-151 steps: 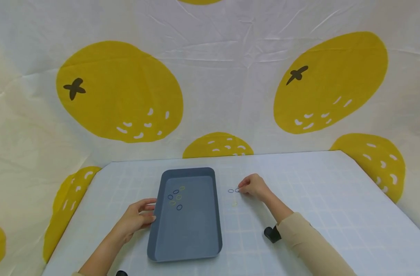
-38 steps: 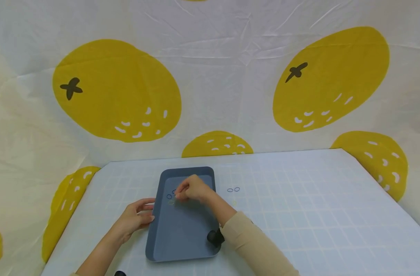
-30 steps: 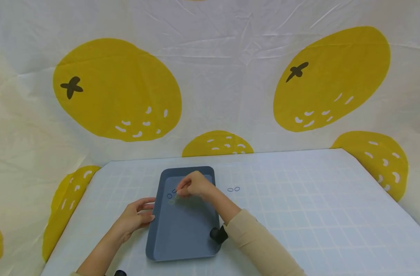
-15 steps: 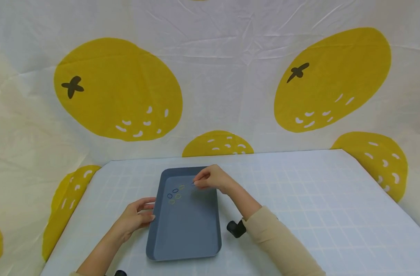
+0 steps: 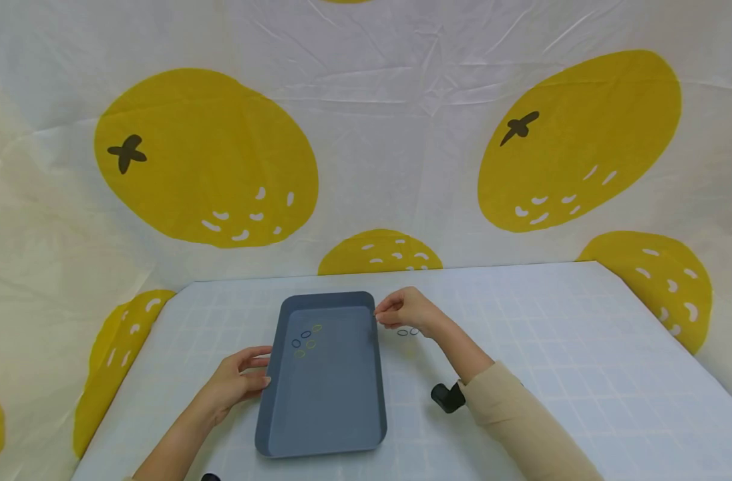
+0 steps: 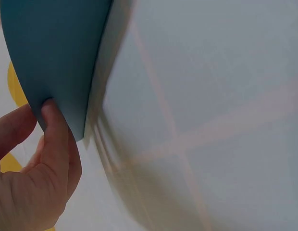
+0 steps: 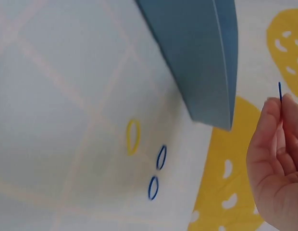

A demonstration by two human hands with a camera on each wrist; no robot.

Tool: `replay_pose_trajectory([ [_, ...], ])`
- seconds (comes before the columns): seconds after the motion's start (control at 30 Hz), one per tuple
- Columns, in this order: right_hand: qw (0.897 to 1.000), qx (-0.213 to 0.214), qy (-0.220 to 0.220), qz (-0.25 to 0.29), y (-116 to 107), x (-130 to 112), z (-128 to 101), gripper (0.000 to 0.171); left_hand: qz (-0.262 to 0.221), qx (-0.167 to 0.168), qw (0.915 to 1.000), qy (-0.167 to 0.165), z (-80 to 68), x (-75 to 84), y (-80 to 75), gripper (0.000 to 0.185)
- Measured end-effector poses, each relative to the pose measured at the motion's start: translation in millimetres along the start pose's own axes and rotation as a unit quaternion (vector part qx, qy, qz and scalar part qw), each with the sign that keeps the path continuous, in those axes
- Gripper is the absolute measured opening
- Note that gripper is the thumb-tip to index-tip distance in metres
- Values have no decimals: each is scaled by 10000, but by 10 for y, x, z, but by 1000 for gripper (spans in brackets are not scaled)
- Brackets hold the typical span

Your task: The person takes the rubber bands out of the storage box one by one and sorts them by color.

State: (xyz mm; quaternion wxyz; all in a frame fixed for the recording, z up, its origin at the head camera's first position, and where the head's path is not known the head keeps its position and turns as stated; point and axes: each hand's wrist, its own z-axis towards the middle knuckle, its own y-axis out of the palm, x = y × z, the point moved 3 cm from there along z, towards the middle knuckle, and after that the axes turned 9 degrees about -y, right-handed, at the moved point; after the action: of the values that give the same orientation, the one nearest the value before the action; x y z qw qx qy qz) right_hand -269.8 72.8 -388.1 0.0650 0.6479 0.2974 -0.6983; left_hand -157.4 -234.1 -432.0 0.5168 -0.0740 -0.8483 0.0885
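My right hand (image 5: 409, 311) is at the far right rim of the grey-blue tray (image 5: 326, 407). Its thumb and fingertips pinch a thin blue loop (image 7: 280, 91), seen edge-on in the right wrist view. Inside the tray lie two blue loops, the nearer one (image 5: 296, 343) close to several yellow loops (image 5: 300, 353). Outside, right of the tray, two blue loops (image 7: 161, 157) rest on the table beside a yellow loop (image 7: 133, 136). My left hand (image 5: 234, 381) rests against the tray's left side, thumb and fingers spread apart and touching the outer wall and rim.
A pale checked cloth covers the table (image 5: 552, 374). Behind it hangs a white sheet (image 5: 396, 167) printed with large yellow fruit. A black wrist device (image 5: 447, 398) sits under the right sleeve.
The blue loop that lay nearest in the tray is now between my right fingertips. That hand has moved right, from over the loops to the right rim. My left hand has stayed put.
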Motion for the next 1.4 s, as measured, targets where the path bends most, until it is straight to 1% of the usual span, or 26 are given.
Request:
replay_pose_trajectory([
  [0.2,9999,47,94,-108,-174,121,-102,18,-55,-17,10000,22,14,-13,10,63],
  [0.43,9984,367,365,-237,-358,304,-201,16,-120,-19,9999,33,5,-21,-5,62],
  [0.53,9972,482,461,-334,-422,381,-246,15,-89,-52,9999,95,4,-13,-7,63],
  [0.7,9954,655,543,-449,-506,508,-290,15,-117,-37,9999,60,-6,-8,5,63],
  [0.9,9922,790,669,-691,-558,643,-309,13,-108,-14,9999,53,-11,4,14,63],
  [1.07,9900,869,780,-788,-560,733,-308,11,-40,20,10000,27,0,12,11,63],
  [1.13,9890,910,790,-860,-556,748,-303,10,-17,32,10000,33,2,19,7,63],
  [1.2,9872,921,783,-1040,-555,752,-294,10,8,31,10000,39,3,22,4,62],
  [1.4,9832,876,800,-1386,-562,742,-287,9,-10,54,10000,9,-3,3,8,62],
])
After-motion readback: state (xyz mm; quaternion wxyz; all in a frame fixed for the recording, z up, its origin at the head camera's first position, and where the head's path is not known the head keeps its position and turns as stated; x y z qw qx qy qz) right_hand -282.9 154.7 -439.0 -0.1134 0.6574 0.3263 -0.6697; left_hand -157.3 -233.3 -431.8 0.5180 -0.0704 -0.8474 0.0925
